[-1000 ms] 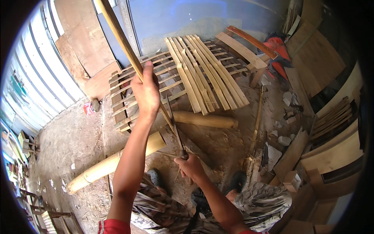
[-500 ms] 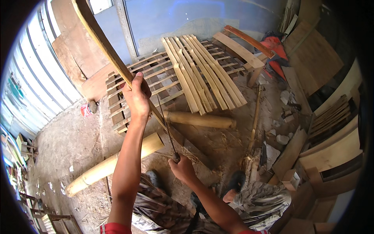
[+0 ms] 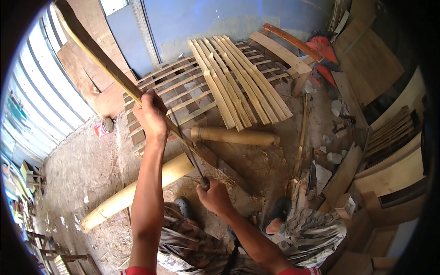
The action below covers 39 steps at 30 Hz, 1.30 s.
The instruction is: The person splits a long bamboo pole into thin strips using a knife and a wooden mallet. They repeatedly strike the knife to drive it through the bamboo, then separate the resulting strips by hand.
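**Head view: knife working down a bamboo strip**

Head view, leftmost a thick bamboo pole point(image 3: 137, 190) lies on the dirt floor. The left hand point(image 3: 150, 115) has its fingers closed around a long bamboo strip point(image 3: 98, 57), held slanted. The right hand point(image 3: 214, 198) grips a knife point(image 3: 190, 156) against it. A slip could likely send the blade toward the left wrist.

Two round bamboo poles point(image 3: 137, 192) point(image 3: 234, 136), one wooden slatted rack point(image 3: 151, 98), two hands point(image 3: 150, 114) point(image 3: 214, 198).
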Each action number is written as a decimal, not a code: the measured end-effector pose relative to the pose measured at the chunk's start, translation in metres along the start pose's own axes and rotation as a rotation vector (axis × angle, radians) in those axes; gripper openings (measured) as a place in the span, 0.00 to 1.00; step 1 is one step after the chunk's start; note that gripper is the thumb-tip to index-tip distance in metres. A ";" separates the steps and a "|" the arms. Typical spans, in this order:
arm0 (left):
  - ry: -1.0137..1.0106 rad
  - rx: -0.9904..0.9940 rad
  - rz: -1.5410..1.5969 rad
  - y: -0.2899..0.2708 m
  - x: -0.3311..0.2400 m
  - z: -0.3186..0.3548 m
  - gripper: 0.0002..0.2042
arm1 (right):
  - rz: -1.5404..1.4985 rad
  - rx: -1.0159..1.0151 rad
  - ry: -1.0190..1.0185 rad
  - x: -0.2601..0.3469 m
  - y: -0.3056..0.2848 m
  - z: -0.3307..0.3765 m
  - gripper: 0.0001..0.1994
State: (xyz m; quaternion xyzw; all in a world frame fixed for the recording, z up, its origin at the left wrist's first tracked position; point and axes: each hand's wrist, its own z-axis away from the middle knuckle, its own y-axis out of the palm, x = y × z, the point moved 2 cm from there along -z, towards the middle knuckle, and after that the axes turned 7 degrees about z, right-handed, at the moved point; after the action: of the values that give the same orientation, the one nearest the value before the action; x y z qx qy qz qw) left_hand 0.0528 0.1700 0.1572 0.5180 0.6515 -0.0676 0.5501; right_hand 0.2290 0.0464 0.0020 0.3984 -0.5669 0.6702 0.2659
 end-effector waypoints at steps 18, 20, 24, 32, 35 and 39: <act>0.029 -0.036 0.113 -0.023 -0.013 0.012 0.11 | 0.058 0.050 0.048 -0.006 0.019 0.013 0.15; 0.043 -0.040 0.121 -0.013 -0.017 0.014 0.11 | 0.055 0.059 0.061 -0.004 0.018 0.013 0.16; 0.051 -0.026 0.154 -0.013 -0.012 0.010 0.12 | 0.110 0.216 0.278 -0.073 0.033 0.001 0.17; 0.015 -0.011 0.134 -0.015 -0.019 0.017 0.11 | -0.082 -0.006 0.066 -0.021 0.026 0.042 0.13; -0.003 0.020 0.150 -0.010 -0.025 0.025 0.10 | -0.095 0.009 0.130 -0.036 0.024 0.039 0.14; -0.026 0.026 0.196 0.001 -0.026 0.026 0.11 | -0.078 0.017 0.188 -0.047 0.006 0.040 0.15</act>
State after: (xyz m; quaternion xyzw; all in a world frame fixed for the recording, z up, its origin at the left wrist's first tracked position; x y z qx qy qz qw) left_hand 0.0662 0.1376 0.1683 0.5853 0.5897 -0.0287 0.5558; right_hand 0.2593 0.0113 -0.0392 0.3577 -0.5176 0.6987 0.3406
